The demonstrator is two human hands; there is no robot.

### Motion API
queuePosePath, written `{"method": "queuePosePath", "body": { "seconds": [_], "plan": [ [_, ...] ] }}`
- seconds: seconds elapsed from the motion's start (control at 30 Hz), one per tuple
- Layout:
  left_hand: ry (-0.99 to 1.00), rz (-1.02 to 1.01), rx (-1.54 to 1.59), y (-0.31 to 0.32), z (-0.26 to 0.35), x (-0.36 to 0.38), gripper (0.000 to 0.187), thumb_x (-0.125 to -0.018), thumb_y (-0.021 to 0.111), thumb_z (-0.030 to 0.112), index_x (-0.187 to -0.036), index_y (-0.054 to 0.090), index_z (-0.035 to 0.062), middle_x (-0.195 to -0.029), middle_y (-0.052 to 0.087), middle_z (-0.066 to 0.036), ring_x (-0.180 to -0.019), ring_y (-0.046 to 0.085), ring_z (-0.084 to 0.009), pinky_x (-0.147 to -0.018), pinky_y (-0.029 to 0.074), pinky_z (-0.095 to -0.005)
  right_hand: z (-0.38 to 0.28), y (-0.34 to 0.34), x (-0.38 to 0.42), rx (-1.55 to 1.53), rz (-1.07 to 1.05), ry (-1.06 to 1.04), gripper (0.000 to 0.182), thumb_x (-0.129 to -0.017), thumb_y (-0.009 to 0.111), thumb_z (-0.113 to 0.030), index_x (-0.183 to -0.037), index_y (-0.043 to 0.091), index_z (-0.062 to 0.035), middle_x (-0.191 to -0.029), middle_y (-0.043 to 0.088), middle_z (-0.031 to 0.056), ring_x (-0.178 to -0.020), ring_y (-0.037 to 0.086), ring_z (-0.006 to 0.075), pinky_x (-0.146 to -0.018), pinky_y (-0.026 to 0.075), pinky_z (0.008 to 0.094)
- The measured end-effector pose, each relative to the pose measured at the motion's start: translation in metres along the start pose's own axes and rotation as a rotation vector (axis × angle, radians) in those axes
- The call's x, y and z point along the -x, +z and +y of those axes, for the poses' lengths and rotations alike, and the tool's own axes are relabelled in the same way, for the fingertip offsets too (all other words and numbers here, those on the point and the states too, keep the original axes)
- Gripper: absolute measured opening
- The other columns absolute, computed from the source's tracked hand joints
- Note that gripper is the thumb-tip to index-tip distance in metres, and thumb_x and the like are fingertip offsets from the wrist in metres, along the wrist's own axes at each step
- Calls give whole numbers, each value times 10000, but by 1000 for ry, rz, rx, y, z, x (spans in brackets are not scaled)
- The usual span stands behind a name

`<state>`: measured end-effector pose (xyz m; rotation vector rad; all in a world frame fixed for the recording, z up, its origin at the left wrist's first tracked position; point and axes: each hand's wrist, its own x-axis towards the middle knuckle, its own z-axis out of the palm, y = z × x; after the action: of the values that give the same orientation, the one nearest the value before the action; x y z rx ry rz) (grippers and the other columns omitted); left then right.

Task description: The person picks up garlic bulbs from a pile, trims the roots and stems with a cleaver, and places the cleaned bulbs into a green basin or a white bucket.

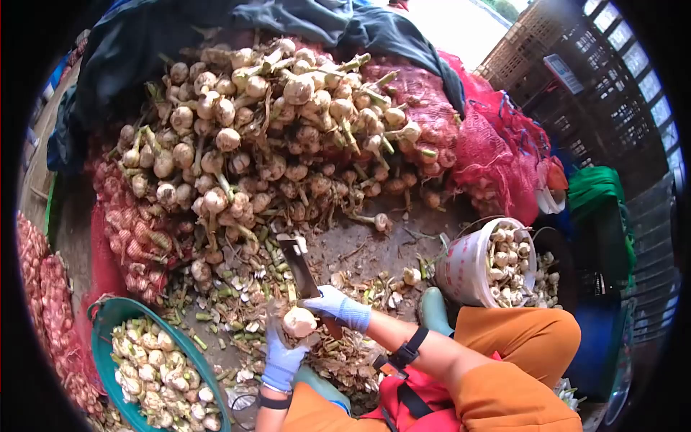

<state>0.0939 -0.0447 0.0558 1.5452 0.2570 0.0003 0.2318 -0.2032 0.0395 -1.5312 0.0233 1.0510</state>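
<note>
My left hand (282, 354), in a pale blue-white work glove, is closed around a garlic bulb (299, 322) with a green stem pointing up. My right hand (342, 308), gloved the same way, grips a broad-bladed knife (301, 271) whose blade runs up and away from the fist. The knife's lower part lies right beside the bulb's stem. Under both hands, the ground is littered with cut stems and papery skins (252, 317). Beyond them rises a big heap of untrimmed garlic (237, 129).
A teal basket (216, 381) of trimmed garlic stands at lower left. On the right is a white bucket (461, 270) with garlic bulbs. Red mesh sacks (497, 151) flank the heap, and a dark plastic crate (604, 86) rises behind. Rubber boots (434, 311) show near my legs.
</note>
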Motion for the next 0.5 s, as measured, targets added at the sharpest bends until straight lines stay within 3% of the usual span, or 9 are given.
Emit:
{"method": "queuePosePath", "body": {
  "seconds": [0.03,0.1,0.17,0.23,0.27,0.3,0.37,0.43,0.5],
  "plan": [
    [12,37,-10,5,-6,-3,788,-797,809,155,-1423,347,28,-1315,511,-119,-1180,542,-239,-1046,433,-334,-13,5,13,-172,10,-60,279,-835,736,-306,-948,670,-60,-793,618,-22,-743,527,75,-684,466,280],
    [-332,-65,639,0,-12,4,693,-870,733,167,-1433,352,31,-1259,556,-105,-1116,584,-215,-960,493,-316,-39,13,34,139,-10,-51,237,-821,729,-256,-908,643,-53,-788,608,28,-720,531,124,-693,465,301],
    [-574,-11,866,-6,-18,10,577,-883,689,103,-1393,426,35,-1156,611,-84,-1000,638,-195,-853,555,-320,-50,15,55,798,117,-767,207,-796,680,-205,-920,608,-55,-879,587,157,-813,626,341,-703,500,419],
    [-72,161,265,4,7,4,442,-903,631,251,-1270,510,36,-1086,616,-87,-850,654,-216,-727,569,-361,-48,-3,55,1050,111,-534,239,-804,646,-256,-972,622,-88,-921,623,146,-875,646,354,-730,516,450],
    [-246,188,379,-11,4,2,448,-884,637,219,-1274,511,37,-1084,613,-87,-819,642,-200,-659,552,-329,-41,-22,48,1127,69,-249,246,-789,627,-281,-961,655,-107,-919,655,150,-872,657,342,-749,527,444],
    [-55,272,276,-30,-7,-5,447,-865,646,222,-1259,510,57,-1083,610,-93,-796,639,-194,-627,550,-320,-34,-44,43,1211,70,44,234,-778,621,-284,-931,688,-119,-896,679,156,-871,663,341,-764,531,440],
    [-32,448,589,-88,-11,16,427,-899,615,273,-1261,518,69,-1005,572,-62,-713,564,-158,-616,496,-295,-17,-91,57,1065,288,-128,246,-759,607,-234,-926,713,-90,-990,693,151,-888,658,364,-808,533,432],
    [223,52,1428,-108,50,25,401,-959,547,297,-1272,528,47,-861,494,5,-585,430,-114,-549,400,-281,13,-139,77,1016,590,-451,164,-785,626,-185,-878,692,-66,-803,674,145,-718,648,321,-701,535,409],
    [205,11,1538,-103,66,19,439,-978,549,351,-1325,523,83,-827,480,35,-558,383,-76,-537,365,-280,13,-160,96,355,509,88,179,-816,662,-211,-837,666,-33,-706,633,66,-623,606,193,-628,512,344]
  ]
}}
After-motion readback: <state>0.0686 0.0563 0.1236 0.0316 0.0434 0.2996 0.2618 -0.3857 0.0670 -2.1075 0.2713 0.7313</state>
